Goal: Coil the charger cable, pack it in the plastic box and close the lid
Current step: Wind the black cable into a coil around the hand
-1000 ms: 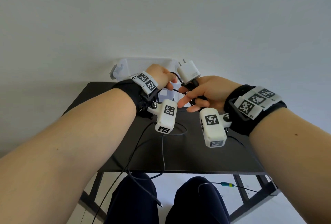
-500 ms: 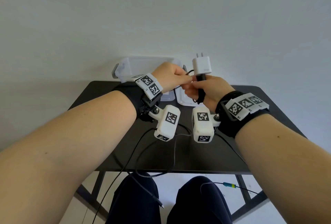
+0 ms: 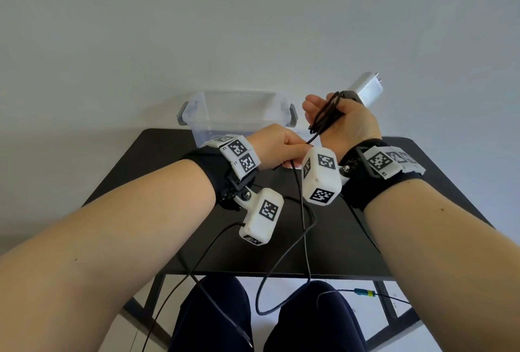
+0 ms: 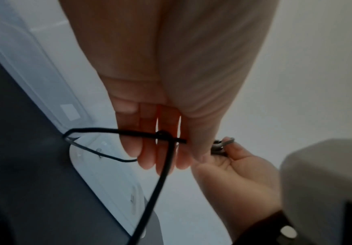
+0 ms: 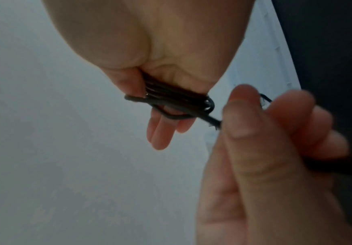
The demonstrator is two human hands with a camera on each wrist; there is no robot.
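Observation:
The black charger cable (image 3: 326,115) lies in several turns round my right hand (image 3: 346,126), which is raised above the table's far right. The white plug (image 3: 367,89) sticks out beyond that hand. In the right wrist view the coil (image 5: 170,97) crosses the palm under the thumb. My left hand (image 3: 278,146) sits just below and left, pinching the free run of cable (image 4: 164,165) between thumb and fingers (image 5: 254,132). The loose end hangs over the table's near edge. The clear plastic box (image 3: 233,112) stands open at the far edge; its lid (image 4: 34,69) lies flat beside it.
The black table (image 3: 168,182) is small, and its near edge (image 3: 225,274) is just above my knees (image 3: 213,318). Thin camera leads trail from both wrists. A wire with a yellow-green connector (image 3: 364,293) runs below on the right.
My right hand has lifted and swung right, tipping the plug outward, and the cable now loops round it. My left hand stays low, still holding the cable.

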